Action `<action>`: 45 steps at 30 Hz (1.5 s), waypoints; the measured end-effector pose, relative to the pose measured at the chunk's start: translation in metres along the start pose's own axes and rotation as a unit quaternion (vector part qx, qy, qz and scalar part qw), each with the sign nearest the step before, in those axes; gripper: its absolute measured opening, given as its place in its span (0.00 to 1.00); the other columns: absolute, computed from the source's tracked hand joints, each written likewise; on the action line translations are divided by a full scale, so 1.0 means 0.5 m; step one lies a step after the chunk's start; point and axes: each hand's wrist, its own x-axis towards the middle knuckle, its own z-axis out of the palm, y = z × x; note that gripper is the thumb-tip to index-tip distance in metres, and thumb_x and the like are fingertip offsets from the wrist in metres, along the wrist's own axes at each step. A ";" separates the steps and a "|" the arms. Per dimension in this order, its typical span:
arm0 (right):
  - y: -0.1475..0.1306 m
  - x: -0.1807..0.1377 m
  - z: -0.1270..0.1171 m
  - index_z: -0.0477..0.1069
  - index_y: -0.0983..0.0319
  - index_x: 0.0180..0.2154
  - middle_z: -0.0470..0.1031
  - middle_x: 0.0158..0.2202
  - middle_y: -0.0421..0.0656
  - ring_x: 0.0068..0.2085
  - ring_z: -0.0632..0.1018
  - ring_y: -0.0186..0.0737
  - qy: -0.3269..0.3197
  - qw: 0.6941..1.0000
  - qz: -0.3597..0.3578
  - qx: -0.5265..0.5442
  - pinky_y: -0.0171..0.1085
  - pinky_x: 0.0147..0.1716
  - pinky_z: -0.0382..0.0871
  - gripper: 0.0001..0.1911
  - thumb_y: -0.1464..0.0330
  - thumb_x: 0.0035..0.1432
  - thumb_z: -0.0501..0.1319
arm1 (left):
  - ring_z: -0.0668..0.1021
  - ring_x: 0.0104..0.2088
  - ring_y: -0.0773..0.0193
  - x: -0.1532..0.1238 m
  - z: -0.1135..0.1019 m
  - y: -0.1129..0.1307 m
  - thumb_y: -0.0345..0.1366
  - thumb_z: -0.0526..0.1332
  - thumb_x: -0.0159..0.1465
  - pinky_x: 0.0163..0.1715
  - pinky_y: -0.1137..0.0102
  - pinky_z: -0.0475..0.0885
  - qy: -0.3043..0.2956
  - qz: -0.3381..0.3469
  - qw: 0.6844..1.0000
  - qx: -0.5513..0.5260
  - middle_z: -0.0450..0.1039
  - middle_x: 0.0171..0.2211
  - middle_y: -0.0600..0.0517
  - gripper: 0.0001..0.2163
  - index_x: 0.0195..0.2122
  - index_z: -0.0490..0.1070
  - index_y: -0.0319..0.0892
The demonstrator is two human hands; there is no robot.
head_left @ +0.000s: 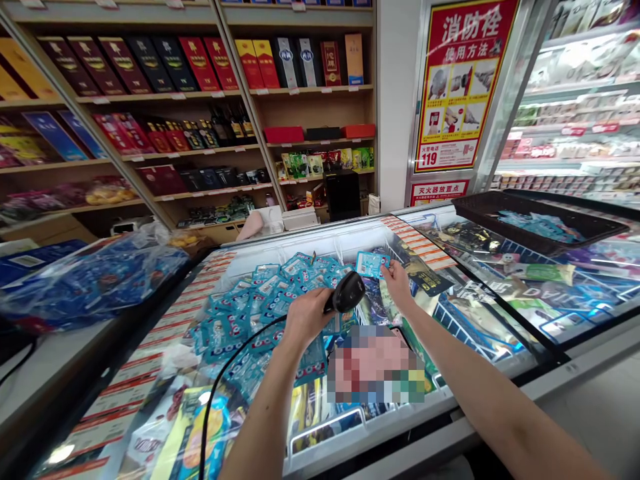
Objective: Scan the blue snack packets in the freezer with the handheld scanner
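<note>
My left hand (309, 315) is wrapped round the handle of a black barcode scanner (349, 291), whose cord runs down toward the lower left. The scanner's head points to the right. My right hand (397, 280) pinches the right edge of a small blue packet (371, 264), a little beyond the scanner and with printing on its face. To the left of the scanner, a spread pile of similar blue packets (270, 300) lies on the glass top of the chest freezer. Part of the pile is hidden behind my left hand and forearm.
A black tray (595, 213) with more blue packets stands on the freezer (475, 427) at the right. Clear bags of blue packets (100, 280) lie at the left. Boxed goods fill shelves behind. A blurred patch (375, 363) hides something near my arms.
</note>
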 end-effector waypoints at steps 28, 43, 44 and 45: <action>0.058 0.030 -0.096 0.70 0.65 0.43 0.74 0.35 0.51 0.36 0.72 0.45 0.176 0.950 0.057 -0.252 0.39 0.33 0.60 0.20 0.60 0.59 0.49 | 0.75 0.43 0.57 -0.009 0.010 -0.021 0.37 0.58 0.59 0.36 0.69 0.66 0.019 -0.024 0.999 0.016 0.73 0.42 0.50 0.16 0.49 0.66 0.46; 0.011 0.006 -0.081 0.65 0.63 0.53 0.68 0.52 0.52 0.54 0.62 0.54 0.082 0.928 -0.094 -0.350 0.50 0.52 0.53 0.21 0.65 0.60 0.50 | 0.75 0.43 0.57 -0.012 0.017 -0.026 0.38 0.54 0.61 0.36 0.68 0.67 0.025 -0.033 0.998 0.037 0.74 0.41 0.50 0.15 0.48 0.66 0.46; 0.005 0.003 -0.071 0.66 0.62 0.52 0.70 0.50 0.50 0.52 0.64 0.52 0.040 0.932 -0.121 -0.338 0.48 0.52 0.53 0.20 0.65 0.60 0.50 | 0.75 0.43 0.57 -0.012 0.017 -0.026 0.38 0.54 0.61 0.37 0.68 0.67 0.024 -0.032 0.999 0.037 0.74 0.41 0.50 0.15 0.49 0.66 0.46; 0.002 0.000 -0.061 0.67 0.61 0.51 0.71 0.50 0.49 0.52 0.66 0.50 0.003 0.935 -0.143 -0.324 0.47 0.52 0.54 0.19 0.65 0.60 0.50 | 0.75 0.43 0.57 -0.013 0.018 -0.026 0.38 0.54 0.61 0.37 0.68 0.67 0.024 -0.031 0.999 0.036 0.74 0.41 0.50 0.15 0.49 0.66 0.46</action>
